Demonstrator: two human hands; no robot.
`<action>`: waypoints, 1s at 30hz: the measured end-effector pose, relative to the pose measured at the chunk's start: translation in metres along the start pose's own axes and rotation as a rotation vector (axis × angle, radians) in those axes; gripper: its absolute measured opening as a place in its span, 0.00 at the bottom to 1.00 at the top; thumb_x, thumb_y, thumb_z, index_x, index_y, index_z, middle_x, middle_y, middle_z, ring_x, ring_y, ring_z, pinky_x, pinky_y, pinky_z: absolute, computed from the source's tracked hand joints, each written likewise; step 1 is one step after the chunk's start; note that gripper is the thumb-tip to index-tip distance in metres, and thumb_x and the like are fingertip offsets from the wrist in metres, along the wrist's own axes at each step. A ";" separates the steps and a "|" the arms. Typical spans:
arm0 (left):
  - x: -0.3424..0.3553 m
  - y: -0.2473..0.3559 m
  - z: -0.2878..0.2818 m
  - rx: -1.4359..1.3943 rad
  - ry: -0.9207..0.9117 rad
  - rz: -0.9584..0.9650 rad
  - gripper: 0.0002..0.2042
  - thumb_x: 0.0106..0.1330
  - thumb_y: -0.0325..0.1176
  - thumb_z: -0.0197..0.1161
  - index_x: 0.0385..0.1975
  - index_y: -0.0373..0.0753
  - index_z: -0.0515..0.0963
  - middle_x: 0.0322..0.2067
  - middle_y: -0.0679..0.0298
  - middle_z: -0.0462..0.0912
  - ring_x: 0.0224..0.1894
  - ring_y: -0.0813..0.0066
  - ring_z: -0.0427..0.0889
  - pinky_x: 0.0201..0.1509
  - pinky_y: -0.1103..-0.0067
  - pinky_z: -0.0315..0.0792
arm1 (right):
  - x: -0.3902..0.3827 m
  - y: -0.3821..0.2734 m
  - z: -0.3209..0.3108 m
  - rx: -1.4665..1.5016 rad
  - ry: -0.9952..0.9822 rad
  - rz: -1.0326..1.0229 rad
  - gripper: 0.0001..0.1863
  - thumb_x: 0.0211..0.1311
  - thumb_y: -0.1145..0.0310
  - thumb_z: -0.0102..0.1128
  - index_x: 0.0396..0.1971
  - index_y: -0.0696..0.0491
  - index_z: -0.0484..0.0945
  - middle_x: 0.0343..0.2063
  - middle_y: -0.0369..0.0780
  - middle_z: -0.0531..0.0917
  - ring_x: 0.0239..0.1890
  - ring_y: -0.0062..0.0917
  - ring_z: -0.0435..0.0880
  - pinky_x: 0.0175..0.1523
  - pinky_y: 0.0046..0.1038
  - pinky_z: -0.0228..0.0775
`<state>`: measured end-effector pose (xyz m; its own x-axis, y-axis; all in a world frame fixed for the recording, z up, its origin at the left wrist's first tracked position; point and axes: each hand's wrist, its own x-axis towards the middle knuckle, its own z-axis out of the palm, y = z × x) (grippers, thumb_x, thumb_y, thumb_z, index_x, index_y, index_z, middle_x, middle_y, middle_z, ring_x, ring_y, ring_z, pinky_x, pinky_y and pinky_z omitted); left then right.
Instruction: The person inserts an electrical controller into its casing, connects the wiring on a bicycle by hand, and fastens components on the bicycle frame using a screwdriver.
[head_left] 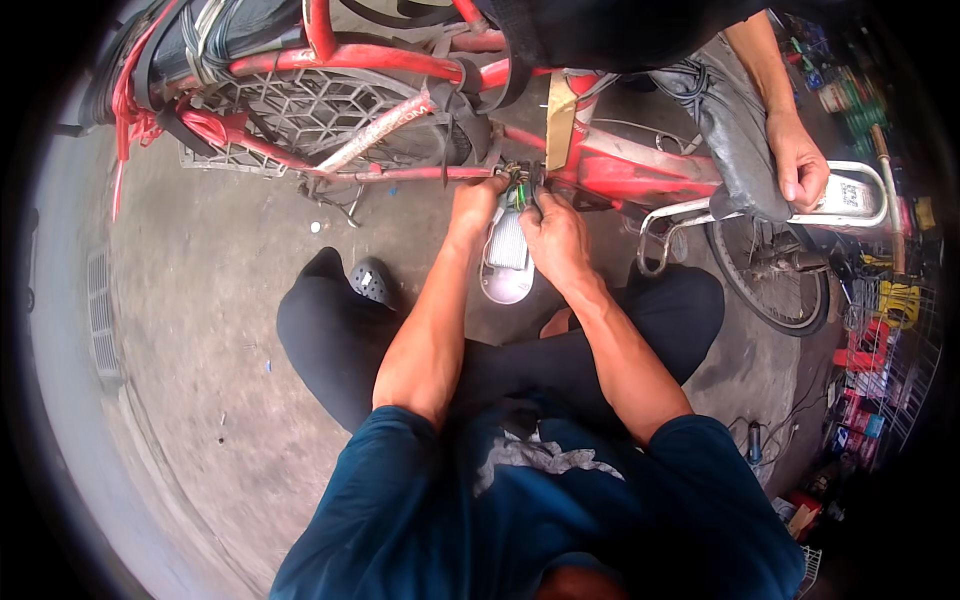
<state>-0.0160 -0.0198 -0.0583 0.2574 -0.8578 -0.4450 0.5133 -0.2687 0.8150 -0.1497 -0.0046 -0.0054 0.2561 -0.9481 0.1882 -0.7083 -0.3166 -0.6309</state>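
Note:
A red electric bike (pixel 640 172) stands across the far side of my view. By its lower frame, my left hand (pixel 478 208) is closed with its fingertips on a bundle of thin wires (pixel 519 183), some of them green. Close beside it, my right hand (pixel 556 236) is closed around a dark part at the same bundle; whether that is a tool or a connector I cannot make out. Below the wires hangs a silver finned box (pixel 508 240), lying against a pale oblong cover (pixel 508 290) with a rounded end.
Another person's hand (pixel 797 165) rests by the white metal carrier (pixel 865 215) at the right. A rear wheel with a patterned guard (pixel 310 105) is at the left, another wheel (pixel 775 275) at the right. Wire racks of goods (pixel 885 345) line the right edge. A grey clog (pixel 371 281) shows beside my knee.

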 end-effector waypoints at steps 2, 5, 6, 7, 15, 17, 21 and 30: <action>0.000 0.007 0.000 -0.111 -0.047 -0.059 0.15 0.58 0.35 0.64 0.39 0.28 0.79 0.35 0.57 0.82 0.34 0.72 0.79 0.36 0.74 0.72 | -0.003 -0.008 -0.007 -0.200 -0.054 -0.035 0.18 0.57 0.67 0.53 0.45 0.61 0.76 0.35 0.50 0.78 0.39 0.44 0.78 0.44 0.40 0.71; -0.014 0.013 0.015 -0.034 -0.177 -0.048 0.21 0.57 0.39 0.67 0.42 0.27 0.76 0.35 0.55 0.81 0.35 0.71 0.79 0.36 0.74 0.73 | -0.004 -0.005 -0.007 -0.273 -0.023 -0.078 0.19 0.55 0.65 0.55 0.44 0.61 0.76 0.35 0.47 0.77 0.40 0.42 0.78 0.44 0.41 0.72; -0.016 0.010 0.015 -0.029 -0.180 -0.050 0.21 0.57 0.39 0.67 0.42 0.27 0.76 0.35 0.55 0.81 0.35 0.71 0.79 0.36 0.74 0.73 | -0.004 -0.009 -0.006 -0.271 -0.020 -0.073 0.19 0.55 0.65 0.55 0.44 0.61 0.76 0.35 0.47 0.77 0.40 0.42 0.78 0.44 0.41 0.72; -0.016 0.005 0.014 -0.040 -0.198 -0.101 0.22 0.59 0.40 0.66 0.45 0.28 0.75 0.39 0.54 0.80 0.39 0.70 0.79 0.41 0.74 0.73 | -0.003 -0.015 -0.007 -0.286 -0.068 -0.064 0.19 0.55 0.66 0.56 0.45 0.60 0.75 0.36 0.47 0.76 0.42 0.42 0.76 0.44 0.41 0.72; -0.016 0.004 0.016 -0.107 -0.137 -0.068 0.25 0.52 0.35 0.73 0.45 0.27 0.71 0.35 0.53 0.80 0.34 0.68 0.80 0.36 0.73 0.76 | -0.016 0.004 0.005 -0.085 0.016 -0.048 0.20 0.56 0.71 0.60 0.50 0.58 0.76 0.39 0.45 0.76 0.44 0.39 0.75 0.48 0.36 0.70; -0.009 0.006 0.016 -0.092 -0.160 -0.033 0.25 0.52 0.34 0.73 0.45 0.27 0.71 0.34 0.54 0.81 0.33 0.68 0.81 0.35 0.73 0.76 | -0.016 0.013 0.010 0.197 0.046 0.056 0.18 0.56 0.71 0.61 0.48 0.58 0.77 0.40 0.44 0.76 0.45 0.36 0.76 0.49 0.33 0.70; -0.011 0.008 0.015 -0.076 -0.169 -0.040 0.24 0.54 0.33 0.72 0.45 0.26 0.71 0.35 0.55 0.81 0.32 0.69 0.81 0.34 0.73 0.76 | -0.014 0.020 0.013 0.699 0.057 0.338 0.13 0.55 0.71 0.65 0.41 0.58 0.81 0.38 0.40 0.80 0.41 0.29 0.80 0.46 0.27 0.71; -0.005 -0.001 0.005 0.069 -0.084 -0.013 0.26 0.57 0.43 0.70 0.46 0.26 0.73 0.39 0.55 0.81 0.36 0.71 0.79 0.40 0.75 0.73 | -0.001 0.011 0.000 0.055 -0.086 0.168 0.15 0.55 0.59 0.64 0.27 0.59 0.81 0.22 0.38 0.78 0.21 0.21 0.75 0.27 0.27 0.65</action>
<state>-0.0217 -0.0181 -0.0547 0.1796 -0.8870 -0.4254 0.4581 -0.3073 0.8341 -0.1582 -0.0070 -0.0124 0.1938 -0.9809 0.0131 -0.7095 -0.1494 -0.6887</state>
